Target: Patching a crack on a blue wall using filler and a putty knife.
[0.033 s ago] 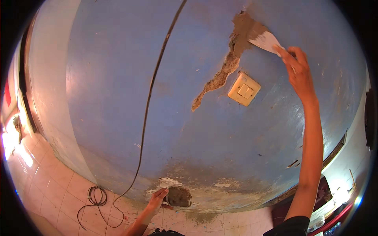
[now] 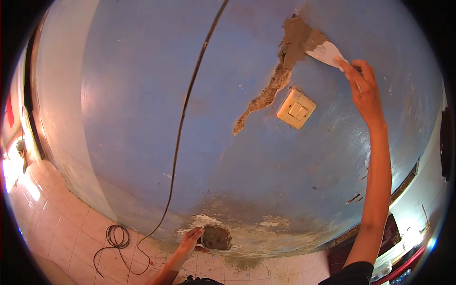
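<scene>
My right hand (image 2: 365,92) grips a putty knife (image 2: 327,53) by its handle end. The knife's pale, wide blade lies against the blue wall (image 2: 137,109), its edge in a patch of wet brown mortar (image 2: 300,39). Below this patch, a rough crack (image 2: 266,92) with bare, crumbly edges runs down to the left. Low in the view, my left hand (image 2: 191,239) holds the left rim of a small tub of grey-brown mortar (image 2: 216,237); the fingers beneath it are partly hidden.
A cream light switch (image 2: 297,111) sits tilted in view just right of the crack. A dark cable (image 2: 183,111) hangs down the wall, ending in a loose coil (image 2: 117,236) on the tiled floor (image 2: 61,228). Peeling paint (image 2: 275,221) marks the wall's base. Clear plastic items (image 2: 381,270) stand lower right.
The putty knife and my right hand have shifted slightly right along the wall. The view itself has moved a little. My left hand keeps its hold on the tub.
</scene>
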{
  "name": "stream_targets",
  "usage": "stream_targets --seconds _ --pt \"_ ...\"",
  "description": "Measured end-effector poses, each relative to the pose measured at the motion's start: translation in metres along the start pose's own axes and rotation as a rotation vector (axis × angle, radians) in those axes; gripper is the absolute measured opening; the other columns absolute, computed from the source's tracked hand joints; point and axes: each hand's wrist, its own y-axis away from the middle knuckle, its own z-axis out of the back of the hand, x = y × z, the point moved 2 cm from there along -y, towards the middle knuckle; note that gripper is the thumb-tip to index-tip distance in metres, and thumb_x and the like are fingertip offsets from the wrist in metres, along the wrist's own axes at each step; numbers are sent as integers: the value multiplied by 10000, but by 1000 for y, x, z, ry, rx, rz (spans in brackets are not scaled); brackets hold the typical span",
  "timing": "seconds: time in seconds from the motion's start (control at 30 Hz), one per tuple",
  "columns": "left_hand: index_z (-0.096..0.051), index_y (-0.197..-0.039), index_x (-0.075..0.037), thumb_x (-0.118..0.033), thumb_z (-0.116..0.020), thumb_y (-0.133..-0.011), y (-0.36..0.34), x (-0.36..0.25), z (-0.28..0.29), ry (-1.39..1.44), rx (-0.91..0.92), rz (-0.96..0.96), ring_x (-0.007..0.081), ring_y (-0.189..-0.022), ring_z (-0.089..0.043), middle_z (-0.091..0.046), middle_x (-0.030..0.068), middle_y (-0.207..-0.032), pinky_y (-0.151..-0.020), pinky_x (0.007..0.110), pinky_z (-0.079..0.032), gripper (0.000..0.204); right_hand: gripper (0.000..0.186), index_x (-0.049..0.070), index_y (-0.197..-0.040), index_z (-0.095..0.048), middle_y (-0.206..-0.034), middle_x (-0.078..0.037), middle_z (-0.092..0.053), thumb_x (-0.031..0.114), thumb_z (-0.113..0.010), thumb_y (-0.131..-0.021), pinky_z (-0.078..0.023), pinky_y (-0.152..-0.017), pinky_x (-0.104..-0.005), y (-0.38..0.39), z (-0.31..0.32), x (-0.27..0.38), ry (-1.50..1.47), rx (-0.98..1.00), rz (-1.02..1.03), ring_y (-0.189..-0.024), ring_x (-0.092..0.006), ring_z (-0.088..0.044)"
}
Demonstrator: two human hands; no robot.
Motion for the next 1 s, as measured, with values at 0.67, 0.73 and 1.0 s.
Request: stream_targets --seconds 0.67,0.73,1.0 --pt "-442 -1490 61 -429 -676 -985 13 -28 -1 -43 44 26 346 -1309 -564 -460 208 -1526 -697 492 -678 741 373 174 -1393 -652 -1127 -57 -589 73 -546 -1050 -509 -809 -320 94 36 25 -61 68 -266 -974 -197 -569" --pt "-496 -1455 47 -445 -674 -985 15 -28 4 -89 15 -1 329 -1234 -612 -532 184 -1446 -698 465 -673 703 344 113 -1391 -639 -1135 -45 -620 153 -528 -1068 -489 -738 -289 140 42 66 -341 84 -517 -923 -146 -576" --pt "-587 -1385 -19 -427 -626 -1020 13 -54 -7 -165 -5 -16 165 -1033 -691 -683 63 -1172 -660 372 -644 549 373 30 -1330 -567 -918 -85 -673 272 -575 -1045 -420 -489 -227 293 30 310 -1573 532 -1545 -646 -96 -584"
